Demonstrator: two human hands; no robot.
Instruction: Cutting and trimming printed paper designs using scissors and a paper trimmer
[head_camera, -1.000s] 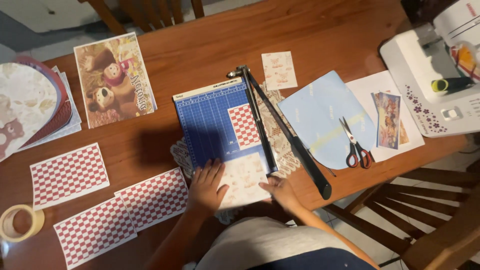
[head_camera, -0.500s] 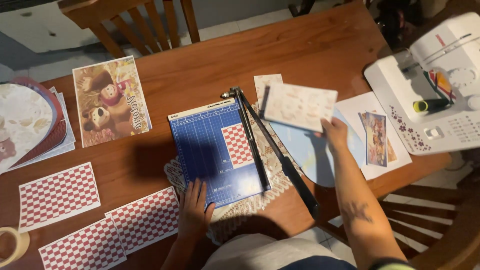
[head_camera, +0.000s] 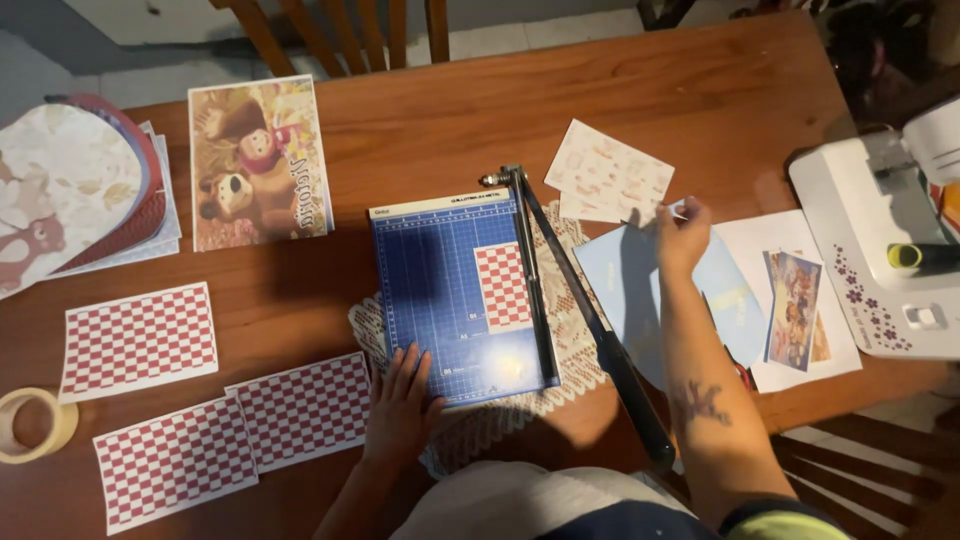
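From the head camera we look down on a wooden table (head_camera: 700, 90). At the centre lies a blue paper trimmer (head_camera: 450, 290) on a lace doily (head_camera: 590, 355), its black blade arm (head_camera: 585, 320) swung out toward 5 o'clock. A red-checked paper piece (head_camera: 503, 285) sits on the trimmer's right part, against the cutting edge. Our left hand (head_camera: 398, 412), at 7 o'clock from the trimmer, lies flat with spread fingers on its lower left corner, holding nothing. Our right hand (head_camera: 683, 232), at 3 o'clock, has its fingers curled at the edge of pale printed cards (head_camera: 605, 180); we cannot tell whether it pinches them. Red-checked sheets (head_camera: 180, 410) lie at 8 o'clock, a picture print (head_camera: 258, 160) at 10 o'clock, and a white machine (head_camera: 880, 260) at far right.
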